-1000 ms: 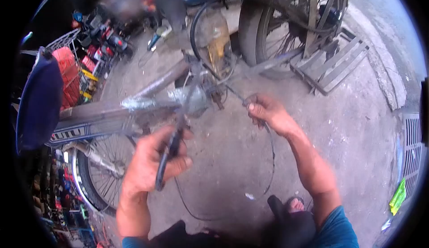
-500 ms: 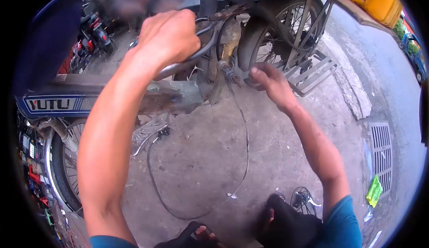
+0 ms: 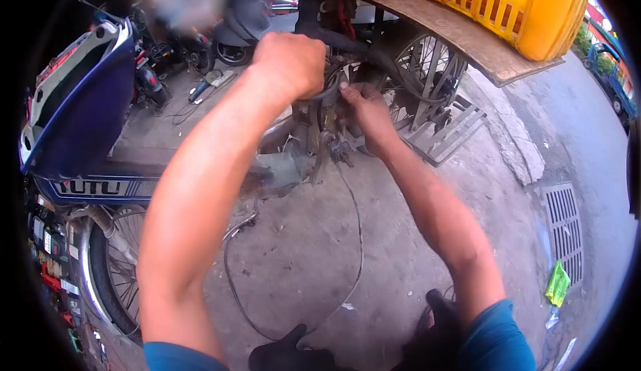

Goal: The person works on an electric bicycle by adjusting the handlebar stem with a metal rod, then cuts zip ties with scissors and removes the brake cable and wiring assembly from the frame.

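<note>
My left hand (image 3: 290, 64) is closed in a fist near the middle of the vehicle frame, against a dark curved cable or tube; its fingertips are hidden, and what it grips I cannot make out. Just to its right, my right hand (image 3: 364, 107) has thumb and fingers drawn together at the same dark tube (image 3: 328, 93). What lies between those fingers is too small to tell. Below both hands is a metal fitting (image 3: 336, 147) on the frame. A thin cable (image 3: 361, 237) hangs from it and loops over the ground.
A yellow crate (image 3: 494, 4) rests on a wooden board (image 3: 461, 34) at upper right, above a spoked wheel (image 3: 427, 64). At left are a blue panel (image 3: 87, 120) and another wheel (image 3: 110, 277). A drain grate (image 3: 565, 231) and green wrapper (image 3: 557, 284) lie at right.
My left hand has moved right, and my right hand has come left and up to the dark tube beside it. The long tool-like object seen earlier in my left hand no longer shows.
</note>
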`<act>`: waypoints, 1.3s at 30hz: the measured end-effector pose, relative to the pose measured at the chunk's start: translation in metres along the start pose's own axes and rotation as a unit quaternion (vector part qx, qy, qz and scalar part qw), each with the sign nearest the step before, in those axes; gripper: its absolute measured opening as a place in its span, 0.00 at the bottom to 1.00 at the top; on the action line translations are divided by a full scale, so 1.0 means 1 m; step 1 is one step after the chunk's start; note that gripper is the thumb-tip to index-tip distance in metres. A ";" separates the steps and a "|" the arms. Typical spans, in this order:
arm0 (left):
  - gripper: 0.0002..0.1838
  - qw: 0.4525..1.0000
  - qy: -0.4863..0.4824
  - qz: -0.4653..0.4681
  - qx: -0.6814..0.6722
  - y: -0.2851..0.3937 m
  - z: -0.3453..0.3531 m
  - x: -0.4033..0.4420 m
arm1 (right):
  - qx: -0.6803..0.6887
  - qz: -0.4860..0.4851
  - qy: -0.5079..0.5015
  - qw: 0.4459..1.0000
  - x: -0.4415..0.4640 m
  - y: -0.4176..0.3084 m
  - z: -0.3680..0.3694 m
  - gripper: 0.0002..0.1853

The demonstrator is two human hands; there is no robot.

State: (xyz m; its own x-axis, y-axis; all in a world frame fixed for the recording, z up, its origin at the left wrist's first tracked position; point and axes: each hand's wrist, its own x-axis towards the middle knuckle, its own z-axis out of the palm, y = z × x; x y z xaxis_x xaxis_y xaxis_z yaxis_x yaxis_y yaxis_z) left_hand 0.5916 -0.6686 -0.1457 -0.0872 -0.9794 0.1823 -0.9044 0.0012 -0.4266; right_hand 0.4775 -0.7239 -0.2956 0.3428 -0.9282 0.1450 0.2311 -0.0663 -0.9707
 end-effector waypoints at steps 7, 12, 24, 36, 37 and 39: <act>0.07 0.988 0.095 0.056 0.103 0.019 -0.003 0.005 | 0.116 -0.069 0.040 0.990 0.036 0.020 -0.001 0.11; 0.05 0.960 0.213 0.084 0.162 0.022 0.029 0.019 | 0.211 -0.073 0.044 0.974 0.050 0.009 -0.004 0.07; 0.08 0.974 0.181 0.119 0.065 0.028 0.040 0.034 | 0.137 -0.142 0.066 0.978 0.074 0.037 -0.003 0.10; 0.19 0.923 0.254 -0.095 -0.275 0.056 0.073 -0.105 | 0.495 0.015 -0.064 0.867 -0.004 0.007 -0.055 0.20; 0.19 0.902 0.256 -0.103 -0.331 0.056 0.081 -0.110 | 0.388 -0.053 -0.034 0.919 0.004 0.015 -0.069 0.20; 0.18 0.857 0.251 -0.130 -0.431 0.058 0.102 -0.126 | 0.317 -0.087 -0.014 0.944 0.001 0.002 -0.072 0.19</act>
State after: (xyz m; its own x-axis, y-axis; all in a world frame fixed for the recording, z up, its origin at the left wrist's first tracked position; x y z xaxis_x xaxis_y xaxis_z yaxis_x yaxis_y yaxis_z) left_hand 0.5932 -0.5662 -0.2838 0.1907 -0.7595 0.6219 -0.8744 0.1564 0.4592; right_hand 0.4122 -0.7513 -0.3112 0.2714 -0.9130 0.3047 0.7812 0.0240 -0.6239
